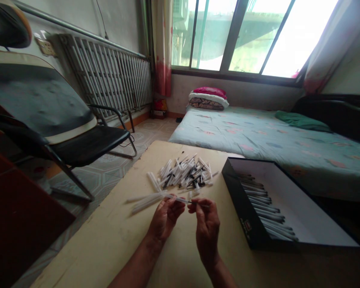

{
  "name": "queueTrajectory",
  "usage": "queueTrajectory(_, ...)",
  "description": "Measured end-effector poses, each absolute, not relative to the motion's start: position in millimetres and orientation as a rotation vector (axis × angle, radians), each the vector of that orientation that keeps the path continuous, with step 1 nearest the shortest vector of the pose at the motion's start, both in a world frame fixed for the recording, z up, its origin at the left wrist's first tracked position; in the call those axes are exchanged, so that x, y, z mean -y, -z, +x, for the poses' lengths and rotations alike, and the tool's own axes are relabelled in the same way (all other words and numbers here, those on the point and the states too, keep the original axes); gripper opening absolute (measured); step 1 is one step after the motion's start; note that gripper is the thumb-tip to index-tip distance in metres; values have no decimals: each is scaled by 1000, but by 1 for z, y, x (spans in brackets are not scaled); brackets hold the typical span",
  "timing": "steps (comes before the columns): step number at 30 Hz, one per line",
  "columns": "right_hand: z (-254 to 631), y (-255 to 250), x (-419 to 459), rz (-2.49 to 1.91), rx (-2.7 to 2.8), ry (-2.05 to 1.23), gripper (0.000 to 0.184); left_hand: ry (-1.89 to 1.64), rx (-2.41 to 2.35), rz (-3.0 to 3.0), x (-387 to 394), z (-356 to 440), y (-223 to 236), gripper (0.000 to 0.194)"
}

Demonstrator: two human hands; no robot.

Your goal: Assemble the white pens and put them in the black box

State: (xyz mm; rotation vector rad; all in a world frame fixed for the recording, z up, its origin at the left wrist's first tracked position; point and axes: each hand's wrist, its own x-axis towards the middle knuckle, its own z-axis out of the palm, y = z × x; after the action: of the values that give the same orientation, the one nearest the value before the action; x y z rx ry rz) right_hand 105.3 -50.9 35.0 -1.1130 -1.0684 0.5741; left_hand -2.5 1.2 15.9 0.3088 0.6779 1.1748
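Observation:
Over the table, my left hand (167, 216) pinches a slim whitish pen barrel (179, 199) lying roughly sideways. My right hand (207, 224), just to its right, is closed on a thin dark rod (190, 202) that looks like a pen refill. The rod's end meets the barrel's right end; whether it sits inside I cannot tell. Behind both hands lies a loose heap of white tubes and small black pieces (186, 172). Several longer white tubes (144, 203) lie left of my left hand, partly behind its fingers.
To the right, a black box (238, 208) with a white inside holds a row of slim pens (267, 208). The pale tabletop (108, 240) borders a bed (216, 124) at the back. A folding chair (87, 140) stands left, near a radiator (114, 76).

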Motion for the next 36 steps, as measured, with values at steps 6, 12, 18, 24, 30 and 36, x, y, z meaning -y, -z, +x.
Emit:
queueTrajectory(6,116,-12,41,-1333,1248,-449,15,-1190,-641,87,-7,-7,-14,11)
queueTrajectory(12,144,5,28,-1525,1084,-370,15,-1232,-607,44,-10,-13,-16,12)
queueTrajectory(18,166,11,2,-1699,1340,-181,18,-1230,-662,143,-8,-11,-14,10)
queueTrajectory(24,178,3,-28,-1747,1497,-56,28,-1232,-690,163,-9,-12,-12,8)
queueTrajectory(30,180,1,-45,-1804,1591,15,28,-1235,-700,134,-9,-12,-14,9)
queueTrajectory(36,172,3,-40,-1822,1621,59,17,-1243,-699,140,-10,-11,-14,8)
